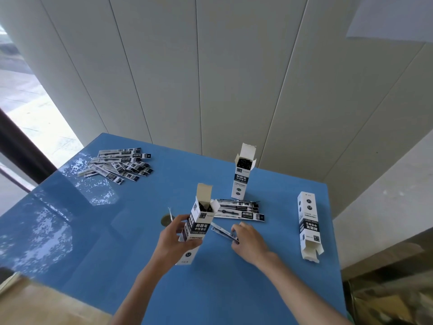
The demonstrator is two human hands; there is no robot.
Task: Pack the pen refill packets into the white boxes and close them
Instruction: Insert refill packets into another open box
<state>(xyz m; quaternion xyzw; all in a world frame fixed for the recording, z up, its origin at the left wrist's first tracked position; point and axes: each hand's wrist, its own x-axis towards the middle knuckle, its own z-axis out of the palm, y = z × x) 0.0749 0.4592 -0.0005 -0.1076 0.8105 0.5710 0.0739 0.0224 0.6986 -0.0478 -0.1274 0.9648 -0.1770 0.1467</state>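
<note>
The blue table [117, 242] fills most of what I see, glossy with window glare on its left side, and a pale panelled wall [210, 66] rises behind it. Far left on the table lies a fanned heap of refill packets [119, 165], well apart from everything else. At the right a white box lying on its side [308, 225] has its flaps open toward me. Toward the back stands an upright box [242, 172], its lid flap raised and dark refill ends showing at the mouth. Between that box and my hands a smaller stack of packets [237, 208] lies flat. My left hand [174, 240] grips the nearest box [195, 227], fingers and thumb curled round its middle, holding it tilted with the top flap up and dark contents showing inside; its lower end is at the table, though I cannot tell whether it touches. My right hand [248, 240] pinches a single packet [225, 232] at its near end, the packet pointing toward the held box and close beside it. Just left of my left fingers sits a small round mark [166, 220] on the tabletop.
</note>
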